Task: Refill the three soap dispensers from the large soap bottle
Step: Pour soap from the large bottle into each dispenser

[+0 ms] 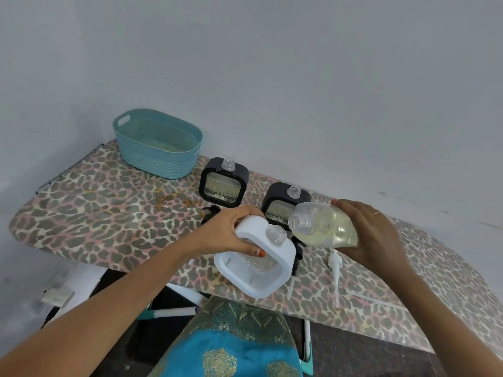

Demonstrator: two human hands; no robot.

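**Soap pour into the white dispenser**

Grips white soap dispenser (258, 270) at its top corner with left hand (234, 229), fingers curled over the frame, thumb pressed on the clear front. Holds it tilted at the near edge of the ironing board (109, 213); cannot tell whether a corner rests there. Clasps large soap bottle (324, 225) round its base with right hand (373, 232), just right of and above the dispenser, mouths close but apart.

Bring bottle mouth squarely over the open neck (277, 234) before tipping further. Tip slowly, given yellowish soap pooled along the lower side. Steady the dispenser with a firm left grip.

Lies nearly level, long axis running right to left, mouth pointing left, base in the palm. Points dispenser neck up and right, toward that mouth. Leaves two black dispensers (223, 183) uncapped and upright behind.
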